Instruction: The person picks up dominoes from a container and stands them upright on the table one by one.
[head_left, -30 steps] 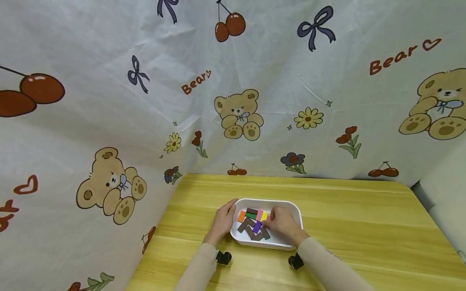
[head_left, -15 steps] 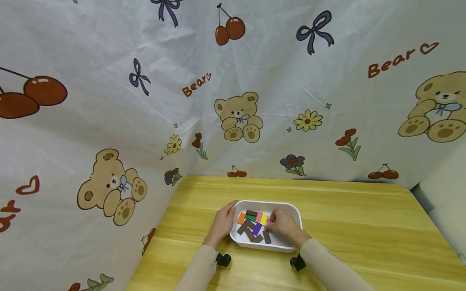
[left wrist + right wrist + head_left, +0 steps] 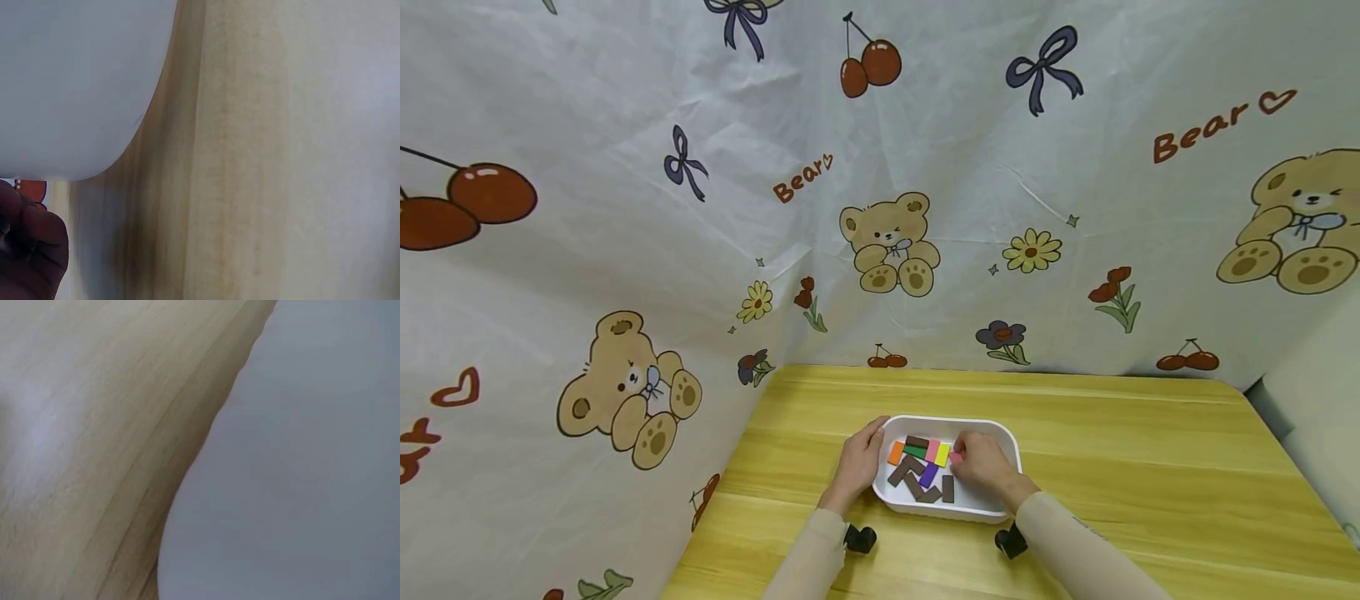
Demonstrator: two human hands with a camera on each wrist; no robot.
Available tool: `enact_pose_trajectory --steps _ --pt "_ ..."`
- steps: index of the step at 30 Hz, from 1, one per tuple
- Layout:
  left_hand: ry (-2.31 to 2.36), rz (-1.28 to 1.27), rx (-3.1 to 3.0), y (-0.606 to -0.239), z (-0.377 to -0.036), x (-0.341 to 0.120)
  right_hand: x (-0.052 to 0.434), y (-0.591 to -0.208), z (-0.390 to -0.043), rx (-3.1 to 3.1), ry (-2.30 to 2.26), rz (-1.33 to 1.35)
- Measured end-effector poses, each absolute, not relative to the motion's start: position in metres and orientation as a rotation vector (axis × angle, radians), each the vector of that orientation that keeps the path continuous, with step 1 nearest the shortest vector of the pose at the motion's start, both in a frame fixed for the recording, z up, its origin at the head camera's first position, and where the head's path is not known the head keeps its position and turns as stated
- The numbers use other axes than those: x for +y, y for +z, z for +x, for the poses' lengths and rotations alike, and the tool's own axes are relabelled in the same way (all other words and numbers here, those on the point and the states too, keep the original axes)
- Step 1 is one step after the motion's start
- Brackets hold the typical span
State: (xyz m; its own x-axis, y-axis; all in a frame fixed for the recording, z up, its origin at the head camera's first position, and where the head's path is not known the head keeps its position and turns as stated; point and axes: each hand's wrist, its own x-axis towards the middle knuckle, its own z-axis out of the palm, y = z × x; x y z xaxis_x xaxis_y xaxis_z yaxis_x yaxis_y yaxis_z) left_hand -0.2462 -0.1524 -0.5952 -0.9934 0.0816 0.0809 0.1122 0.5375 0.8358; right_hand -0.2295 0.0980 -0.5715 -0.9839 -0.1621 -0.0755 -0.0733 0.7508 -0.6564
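A white tray [image 3: 970, 424] sits on the wooden table [image 3: 1112, 467] and holds several small flat blocks: orange [image 3: 896, 452], green [image 3: 914, 451], pink [image 3: 932, 451], yellow [image 3: 943, 454], purple [image 3: 928, 475] and brown ones [image 3: 947, 488]. My left hand [image 3: 860, 460] grips the tray's left rim, thumb over the edge. Inside the tray on its right side, my right hand [image 3: 983, 468] has curled fingers pinching a small pink block [image 3: 956, 457]. The left wrist view shows only the tray's white wall [image 3: 75, 81], wood and a fingertip [image 3: 31, 250]. In the right wrist view there is just the tray wall [image 3: 300, 475] and the table [image 3: 94, 425].
A printed bear-and-cherry cloth [image 3: 880, 208] hangs behind and to the left of the table. The table's left edge [image 3: 715, 508] is close to my left arm. Bare wood stretches to the right of the tray.
My right hand has shifted slightly within the tray, and the brown blocks near it lie differently. The left hand stays on the rim.
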Motion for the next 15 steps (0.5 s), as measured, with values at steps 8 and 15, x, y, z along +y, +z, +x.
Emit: enact_pose_trajectory --steps 8,15 --pt "-1.488 -0.163 -2.736 -0.5939 -0.2457 -0.1514 0.0979 -0.5765 -0.2361 2.796 -1.025 -0.164" --pt "-1.479 -0.163 -2.729 -0.5995 -0.2484 -0.1521 0.0978 -0.5802 -0.2378 2.812 -1.009 -0.200"
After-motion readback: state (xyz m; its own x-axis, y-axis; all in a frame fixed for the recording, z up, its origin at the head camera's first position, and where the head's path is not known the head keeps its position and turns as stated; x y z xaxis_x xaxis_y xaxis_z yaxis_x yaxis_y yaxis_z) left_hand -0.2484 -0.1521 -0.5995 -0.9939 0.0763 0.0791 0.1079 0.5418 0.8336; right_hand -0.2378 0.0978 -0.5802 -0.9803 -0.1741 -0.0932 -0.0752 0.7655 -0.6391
